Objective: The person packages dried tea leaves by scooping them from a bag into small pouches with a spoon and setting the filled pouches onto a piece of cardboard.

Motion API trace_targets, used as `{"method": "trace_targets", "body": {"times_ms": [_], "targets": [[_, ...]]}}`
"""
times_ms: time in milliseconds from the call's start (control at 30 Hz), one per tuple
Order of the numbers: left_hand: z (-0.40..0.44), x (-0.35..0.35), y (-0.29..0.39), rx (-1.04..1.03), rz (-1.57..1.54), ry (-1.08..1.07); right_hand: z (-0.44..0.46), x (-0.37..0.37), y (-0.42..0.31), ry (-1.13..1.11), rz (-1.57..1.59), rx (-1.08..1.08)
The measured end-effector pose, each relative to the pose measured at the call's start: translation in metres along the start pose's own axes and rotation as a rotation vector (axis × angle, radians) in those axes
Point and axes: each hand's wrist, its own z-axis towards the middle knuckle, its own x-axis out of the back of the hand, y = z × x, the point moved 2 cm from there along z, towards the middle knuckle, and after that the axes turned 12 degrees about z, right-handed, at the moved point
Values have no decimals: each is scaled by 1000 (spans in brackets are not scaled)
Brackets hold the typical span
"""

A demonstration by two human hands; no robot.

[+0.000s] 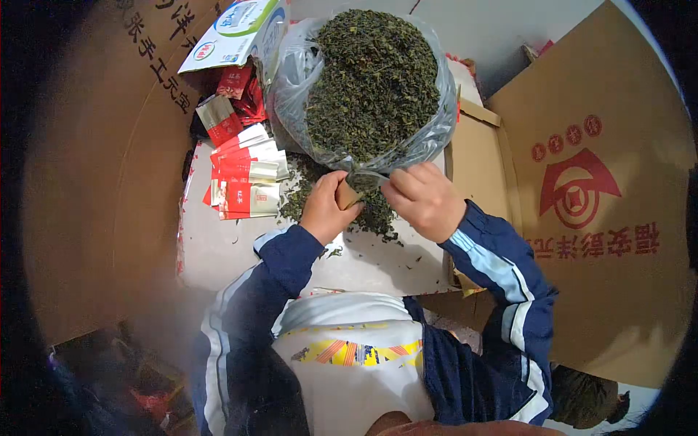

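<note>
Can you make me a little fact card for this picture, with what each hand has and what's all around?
Left hand: holding a small tan packet
Right hand: pinching a thin pale item, too small to identify
Plastic bag: open beyond the hands, heaped with dark green dried leaves
Loose leaves: scattered on the white tabletop
Red-and-gold packets: overlapping, left of the loose leaves
White-and-blue carton: behind those packets
Cardboard: both sides; Chinese writing
</note>
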Motion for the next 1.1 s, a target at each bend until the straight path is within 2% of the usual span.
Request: {"method": "trace_targets", "body": {"times_ms": [200,333,433,500,567,667,767,867,967,1067,1100], "targets": [[-6,0,6,55,-56,5,15,-1,-14,-117,-130,151],[-9,-7,-1,25,-106,24,16,-8,-21,-149,-128,204],[-10,-12,-7,-123,-136,68,12,-22,-25,-205,-105,214],[-13,-15,-12,-68,-146,31,10,-32,-26,-300,-82,216],[-14,-9,-9,41,-163,-42,12,-32,-27,-287,-81,217],[-15,-25,-25,-13,-251,-2,16,-25,-28,-260,-88,220],[-15,-23,-21,-24,-284,23,20,-9,-28,-135,-126,206],[-17,-19,-15,3,-260,22,14,-17,-27,-190,-125,210],[-17,-13,-7,-119,-171,42,10,-23,-29,-235,-107,204],[-17,-19,-14,-72,-245,29,11,-23,-32,-274,-66,200],[-17,-21,-16,-50,-282,21,12,-16,-32,-203,-95,198]]}}
